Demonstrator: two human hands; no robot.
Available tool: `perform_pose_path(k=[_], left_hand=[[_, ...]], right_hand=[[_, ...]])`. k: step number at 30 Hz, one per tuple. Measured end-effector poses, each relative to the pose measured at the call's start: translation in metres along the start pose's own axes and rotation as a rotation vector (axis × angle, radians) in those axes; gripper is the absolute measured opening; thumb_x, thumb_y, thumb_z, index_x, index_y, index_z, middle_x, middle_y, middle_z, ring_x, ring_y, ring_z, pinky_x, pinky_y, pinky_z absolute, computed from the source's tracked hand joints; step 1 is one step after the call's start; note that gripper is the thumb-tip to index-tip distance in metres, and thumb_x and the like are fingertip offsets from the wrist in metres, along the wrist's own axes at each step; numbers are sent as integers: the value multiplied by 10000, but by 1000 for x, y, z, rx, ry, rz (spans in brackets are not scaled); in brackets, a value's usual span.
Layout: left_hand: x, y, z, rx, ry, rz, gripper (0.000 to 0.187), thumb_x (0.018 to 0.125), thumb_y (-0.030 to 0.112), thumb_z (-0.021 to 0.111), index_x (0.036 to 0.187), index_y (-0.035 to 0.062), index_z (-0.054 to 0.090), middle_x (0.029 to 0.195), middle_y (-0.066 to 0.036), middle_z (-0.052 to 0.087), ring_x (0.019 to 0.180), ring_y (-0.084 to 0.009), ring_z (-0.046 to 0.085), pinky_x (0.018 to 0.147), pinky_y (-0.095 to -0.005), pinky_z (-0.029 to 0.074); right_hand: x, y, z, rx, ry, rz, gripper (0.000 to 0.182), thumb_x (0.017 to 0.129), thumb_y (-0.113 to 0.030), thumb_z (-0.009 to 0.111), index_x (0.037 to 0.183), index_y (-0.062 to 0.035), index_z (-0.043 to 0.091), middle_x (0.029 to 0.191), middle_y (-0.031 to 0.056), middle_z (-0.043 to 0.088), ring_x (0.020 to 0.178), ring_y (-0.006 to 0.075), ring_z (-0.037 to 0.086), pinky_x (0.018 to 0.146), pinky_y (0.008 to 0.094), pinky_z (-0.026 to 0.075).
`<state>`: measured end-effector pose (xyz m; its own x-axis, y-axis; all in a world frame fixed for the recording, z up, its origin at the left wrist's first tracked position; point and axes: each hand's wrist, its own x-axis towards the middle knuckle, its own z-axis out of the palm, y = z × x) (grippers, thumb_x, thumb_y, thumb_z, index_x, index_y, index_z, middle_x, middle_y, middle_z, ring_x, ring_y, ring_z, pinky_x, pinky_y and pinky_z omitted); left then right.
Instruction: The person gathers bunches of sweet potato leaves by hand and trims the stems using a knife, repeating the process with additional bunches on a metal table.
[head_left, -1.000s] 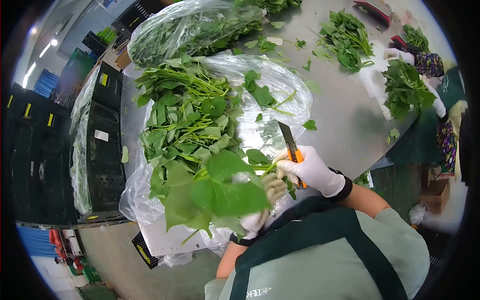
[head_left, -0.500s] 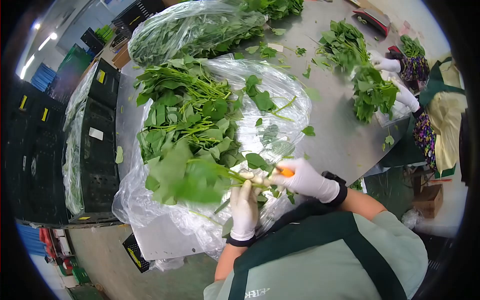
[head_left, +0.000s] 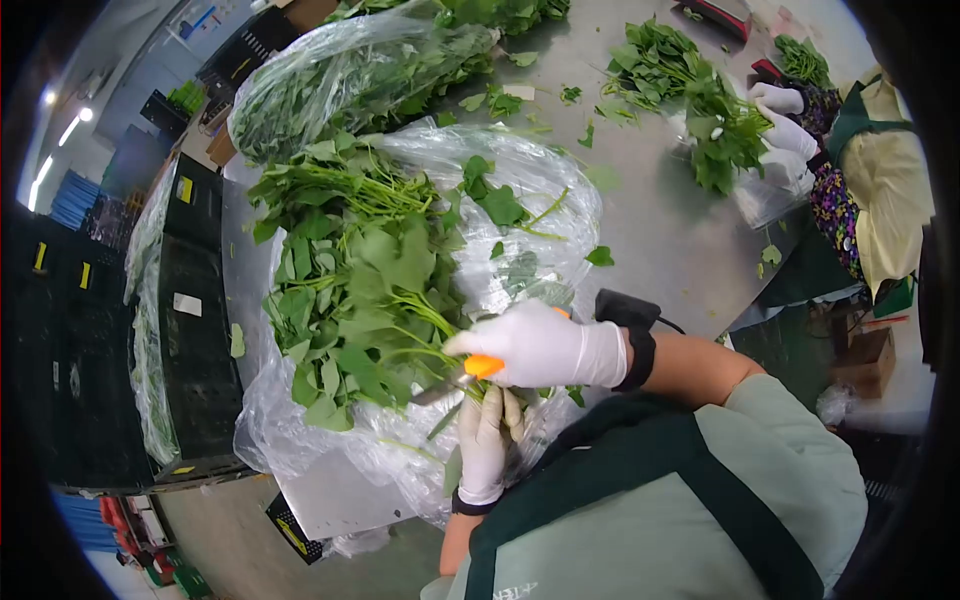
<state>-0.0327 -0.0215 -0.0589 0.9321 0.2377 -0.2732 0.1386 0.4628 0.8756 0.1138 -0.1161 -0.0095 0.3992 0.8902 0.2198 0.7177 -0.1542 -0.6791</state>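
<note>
My left hand (head_left: 484, 452), in a white glove, is closed on the cut ends of a bunch of leafy green stems (head_left: 425, 320) near the table's front edge. Just above it, my gloved right hand (head_left: 540, 345) grips an orange-handled knife (head_left: 484, 366), its blade pointing left across the lower stems. The bunch's leaves spread up and left over a pile of greens (head_left: 330, 270). Beneath the pile and beside it lies clear plastic film (head_left: 550, 180) with a few loose leafy sprigs on it.
A plastic-wrapped heap of greens (head_left: 340, 85) is at the back. Across the metal table (head_left: 645, 235), at the right, a co-worker's gloved hands (head_left: 788, 130) hold another bunch beside a plastic bag. Black crates (head_left: 190, 330) stand at the left.
My right hand has moved left with the knife, over the stems above my left hand. The bunch has shifted slightly, and the camera view has turned a little.
</note>
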Motion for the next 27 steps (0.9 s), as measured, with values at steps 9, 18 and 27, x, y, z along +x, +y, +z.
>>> perform_pose_path(k=[9, 18, 27], left_hand=[[2, 4, 4, -199, -54, -91, 274, 985, 231, 409, 769, 67, 446, 589, 11, 382, 469, -101, 340, 486, -249, 296], [7, 23, -18, -347, 296, 459, 133, 990, 142, 418, 1072, 59, 481, 692, -8, 427, 592, -108, 418, 581, -241, 358], [2, 3, -42, -302, 381, 404, 139, 940, 38, 466, 1076, 19, 489, 767, -69, 523, 686, -170, 516, 658, -301, 451]], right_hand=[[-6, 23, 15, -183, 143, -328, 179, 704, -165, 656, 820, -115, 530, 686, 40, 551, 585, 223, 592, 512, 344, 467], [100, 67, -36, -191, 219, 119, 400, 784, -462, 633, 822, -63, 626, 760, 146, 649, 698, 336, 636, 628, 414, 509], [207, 160, 13, -337, 185, 453, 509, 702, -423, 696, 1061, -75, 600, 977, 142, 664, 901, 325, 637, 784, 409, 504]])
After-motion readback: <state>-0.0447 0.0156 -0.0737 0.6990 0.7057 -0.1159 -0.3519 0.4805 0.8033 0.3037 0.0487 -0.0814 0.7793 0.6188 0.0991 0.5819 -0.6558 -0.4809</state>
